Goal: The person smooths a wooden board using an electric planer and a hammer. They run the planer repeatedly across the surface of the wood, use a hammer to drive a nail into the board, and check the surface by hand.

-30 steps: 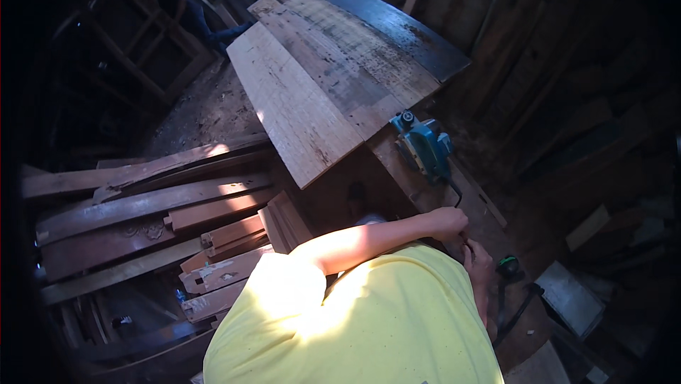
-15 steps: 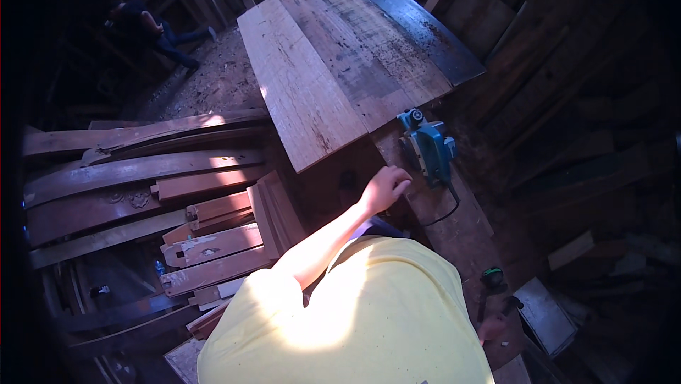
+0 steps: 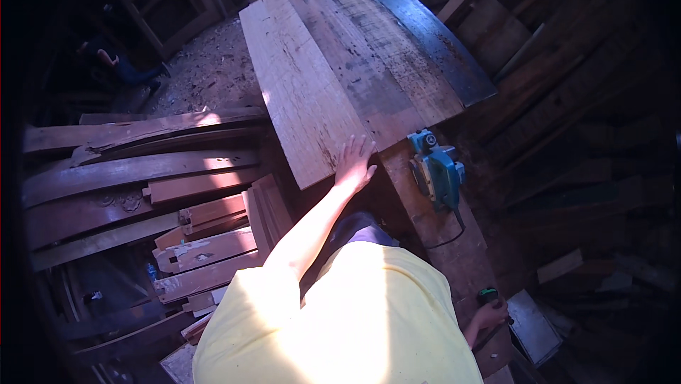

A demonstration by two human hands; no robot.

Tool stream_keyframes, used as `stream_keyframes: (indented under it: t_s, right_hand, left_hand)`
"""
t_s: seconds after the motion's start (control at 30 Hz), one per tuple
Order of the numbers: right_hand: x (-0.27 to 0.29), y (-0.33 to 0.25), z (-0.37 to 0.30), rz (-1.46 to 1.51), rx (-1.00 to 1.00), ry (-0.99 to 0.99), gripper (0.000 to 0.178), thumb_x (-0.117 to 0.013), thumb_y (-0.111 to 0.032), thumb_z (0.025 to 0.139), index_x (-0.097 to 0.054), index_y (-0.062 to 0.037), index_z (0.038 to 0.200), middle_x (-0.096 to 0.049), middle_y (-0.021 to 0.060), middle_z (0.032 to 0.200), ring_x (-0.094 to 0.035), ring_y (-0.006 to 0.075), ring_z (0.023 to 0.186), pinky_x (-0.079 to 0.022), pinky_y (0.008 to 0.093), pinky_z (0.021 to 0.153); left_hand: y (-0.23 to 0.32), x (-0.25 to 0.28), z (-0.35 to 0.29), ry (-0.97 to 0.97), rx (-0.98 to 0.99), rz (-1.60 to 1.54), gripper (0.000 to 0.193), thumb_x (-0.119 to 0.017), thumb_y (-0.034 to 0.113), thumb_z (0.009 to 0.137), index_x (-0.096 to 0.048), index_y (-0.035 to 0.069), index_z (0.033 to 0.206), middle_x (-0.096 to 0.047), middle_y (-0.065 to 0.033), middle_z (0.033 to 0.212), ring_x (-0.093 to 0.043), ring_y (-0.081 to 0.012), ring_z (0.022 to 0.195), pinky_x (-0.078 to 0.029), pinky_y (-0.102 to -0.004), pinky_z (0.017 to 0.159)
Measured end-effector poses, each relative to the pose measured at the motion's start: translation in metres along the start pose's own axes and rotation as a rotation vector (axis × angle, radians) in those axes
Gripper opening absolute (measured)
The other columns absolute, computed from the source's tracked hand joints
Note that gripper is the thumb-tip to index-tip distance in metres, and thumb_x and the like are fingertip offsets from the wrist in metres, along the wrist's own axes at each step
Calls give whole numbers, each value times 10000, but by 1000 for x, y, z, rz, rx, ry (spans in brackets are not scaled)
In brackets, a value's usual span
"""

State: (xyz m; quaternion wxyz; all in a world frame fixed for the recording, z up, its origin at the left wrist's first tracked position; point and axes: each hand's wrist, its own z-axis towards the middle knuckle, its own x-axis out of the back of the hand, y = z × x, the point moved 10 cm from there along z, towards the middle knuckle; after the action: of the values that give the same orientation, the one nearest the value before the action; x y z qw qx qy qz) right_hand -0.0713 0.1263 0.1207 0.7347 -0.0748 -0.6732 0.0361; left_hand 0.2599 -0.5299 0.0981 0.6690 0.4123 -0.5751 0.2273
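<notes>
My left hand (image 3: 353, 164) lies with fingers spread on the near end of a pale wooden board (image 3: 301, 79). Next to that board are a darker plank (image 3: 355, 57) and a rough, stained plank (image 3: 397, 50), forming a wide surface. To the right of my left hand, a teal electric hand planer (image 3: 441, 174) rests on a narrow wooden bench (image 3: 418, 210), its dark cord curling toward me. At the lower right, my right hand (image 3: 489, 314) is closed around what looks like a black and green tape measure (image 3: 487, 295), partly hidden by the fingers.
Long curved boards (image 3: 142, 171) and shorter notched timber pieces (image 3: 213, 249) are piled at the left. A dark glossy panel (image 3: 425, 29) borders the planks' far right. A pale flat piece (image 3: 533, 327) lies beyond my right hand. Another person (image 3: 120, 64) is in the far-left background.
My left hand has moved forward and left, opening onto the board's end. My right hand has come up to the tape measure and closed on it. The background person appears farther left.
</notes>
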Motion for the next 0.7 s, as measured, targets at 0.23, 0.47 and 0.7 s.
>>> stream_keyframes:
  t_s: [0.23,0.47,0.7]
  right_hand:
    - [29,-313,-58,363,576,-151,352,-744,-173,1010,-719,-49,1338,-670,178,1291,-610,393,1260,-480,516,1117]
    - [5,-507,-105,468,689,-265,480,-850,-355,959,-695,-56,1301,-692,194,1297,-665,426,1219,-522,515,1028]
    - [-30,-524,-57,364,557,-311,475,-896,-414,921,-714,10,1033,-749,186,898,-720,381,840,-552,497,805]
  left_hand:
    - [-17,-16,38,-14,-114,82,806,-582,637,1067,-401,221,1733,-318,-127,1815,-228,-407,1690,-135,-680,1353]
    - [-21,-6,46,-132,-254,126,784,-599,565,1069,-415,173,1723,-300,-174,1818,-193,-441,1697,-97,-679,1367]
    - [-38,-1,52,-224,-385,-99,710,-577,547,1082,-497,156,1668,-299,-189,1817,-152,-430,1711,-62,-613,1393]
